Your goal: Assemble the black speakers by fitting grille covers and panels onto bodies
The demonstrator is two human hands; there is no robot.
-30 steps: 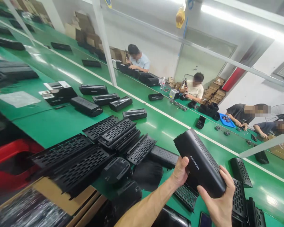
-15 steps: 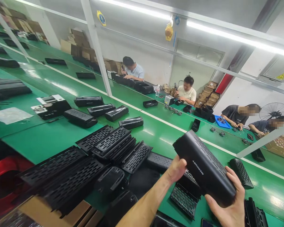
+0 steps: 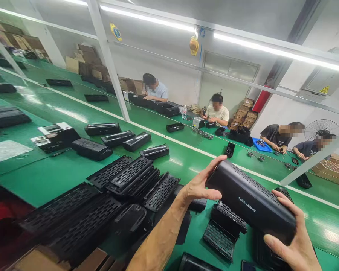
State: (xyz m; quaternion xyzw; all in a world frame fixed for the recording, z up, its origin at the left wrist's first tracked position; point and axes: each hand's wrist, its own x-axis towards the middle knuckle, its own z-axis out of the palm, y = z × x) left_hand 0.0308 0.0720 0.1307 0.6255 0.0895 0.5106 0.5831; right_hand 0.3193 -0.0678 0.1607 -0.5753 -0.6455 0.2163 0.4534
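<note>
Between my two hands is a black speaker housing [image 3: 251, 199] with "MERKURY" printed on its side, the lettering upside down to me. My left hand [image 3: 199, 186] grips its left end, thumb along the front face. At the opposite end my right hand [image 3: 292, 231] wraps round the housing, with its thumb low and fingers over the top. The housing is held tilted above the bench. Below it lie black slotted grille panels [image 3: 220, 239], partly hidden by the housing. A larger pile of slotted panels [image 3: 132, 173] lies left of my left forearm.
Several closed black housings [image 3: 137, 141] rest on the green bench [image 3: 53, 175] beyond the pile. A screwdriver feeder-like box [image 3: 56, 137] stands at left. An open carton [image 3: 39, 259] is at lower left. Across the line, several people [image 3: 217, 109] work; a slanted white post [image 3: 307, 162] rises at right.
The housing has shifted slightly right and lower, tilting nearer to level. My left hand's fingers have come up over its left end. My view has turned a little.
</note>
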